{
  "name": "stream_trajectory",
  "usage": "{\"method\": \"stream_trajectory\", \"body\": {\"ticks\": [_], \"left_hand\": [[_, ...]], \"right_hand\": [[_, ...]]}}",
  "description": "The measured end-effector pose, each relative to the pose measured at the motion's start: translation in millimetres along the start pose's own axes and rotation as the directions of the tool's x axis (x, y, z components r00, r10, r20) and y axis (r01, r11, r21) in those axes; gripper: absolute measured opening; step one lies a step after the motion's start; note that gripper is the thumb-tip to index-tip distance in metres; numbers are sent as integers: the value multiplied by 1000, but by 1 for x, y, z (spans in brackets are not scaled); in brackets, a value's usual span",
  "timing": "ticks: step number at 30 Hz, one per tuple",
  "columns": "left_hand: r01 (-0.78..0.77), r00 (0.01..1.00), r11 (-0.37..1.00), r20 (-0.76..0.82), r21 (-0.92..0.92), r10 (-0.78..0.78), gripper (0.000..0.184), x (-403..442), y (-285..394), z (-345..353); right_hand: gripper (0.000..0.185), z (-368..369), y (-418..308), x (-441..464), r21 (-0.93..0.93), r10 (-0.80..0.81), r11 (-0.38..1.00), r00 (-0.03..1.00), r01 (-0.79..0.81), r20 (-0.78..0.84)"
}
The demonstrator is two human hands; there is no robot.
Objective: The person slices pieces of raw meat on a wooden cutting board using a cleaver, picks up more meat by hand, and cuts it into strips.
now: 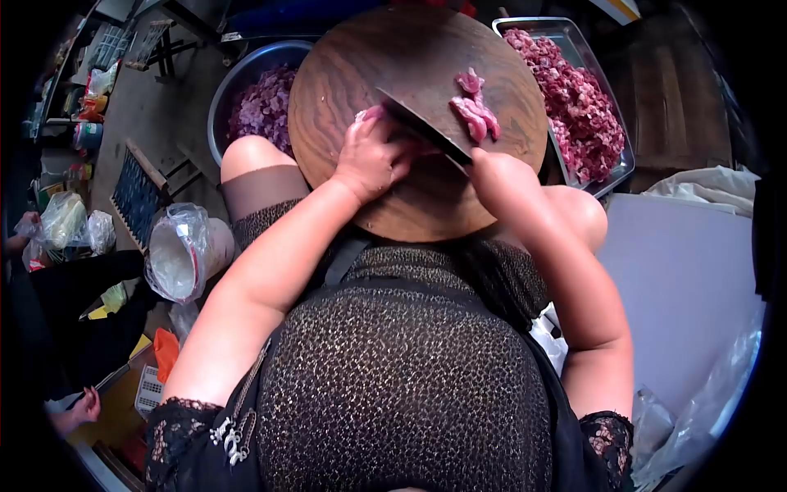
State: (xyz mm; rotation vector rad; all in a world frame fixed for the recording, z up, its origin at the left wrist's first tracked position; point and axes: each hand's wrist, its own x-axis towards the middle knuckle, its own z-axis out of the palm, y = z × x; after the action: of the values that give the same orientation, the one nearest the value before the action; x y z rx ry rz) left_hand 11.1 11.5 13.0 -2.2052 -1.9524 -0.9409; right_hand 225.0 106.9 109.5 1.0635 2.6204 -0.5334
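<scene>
A cleaver (425, 125) with a dark blade lies slantwise over the round wooden chopping block (336, 61). My right hand (498, 176) is wrapped round its handle end, at the block's right side. On the block, left of the blade, my left hand (373, 153) presses a piece of meat (368, 114) with bent fingers; most of that piece is hidden under the hand and blade. Other strips of pink meat (474, 113) rest on the block beyond my right hand, apart from the blade.
Left of the block stands a metal bowl (216, 123) of cut meat; at its right, a metal tray (625, 156) heaped with meat. A plastic-lined bucket (215, 250) is at the left. Another person's hand (84, 407) shows at the lower left. A grey board (672, 279) lies at the right.
</scene>
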Motion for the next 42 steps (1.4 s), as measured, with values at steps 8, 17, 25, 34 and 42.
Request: {"method": "stream_trajectory", "body": {"ticks": [8,17,25,34,42], "left_hand": [[-83,996,997,43,1,83,30,-7,2,-3],[77,990,990,124,-116,-63,33,-19,-10,-1],[87,994,992,68,-93,-81,34,-5,-3,-7],[26,1000,991,17,-133,-24,25,-15,-14,3],[96,994,993,65,-63,-92,26,-17,-14,-1]], "right_hand": [[24,19,32,-27,183,226,969,903,-168,-366],[11,34,-10,-40,-89,-95,994,940,69,-329],[2,22,-22,-22,-118,-83,991,987,67,-139],[10,-8,-72,85,-14,-208,978,977,208,-35],[15,-6,-22,16,-73,-9,997,1000,10,20]]}}
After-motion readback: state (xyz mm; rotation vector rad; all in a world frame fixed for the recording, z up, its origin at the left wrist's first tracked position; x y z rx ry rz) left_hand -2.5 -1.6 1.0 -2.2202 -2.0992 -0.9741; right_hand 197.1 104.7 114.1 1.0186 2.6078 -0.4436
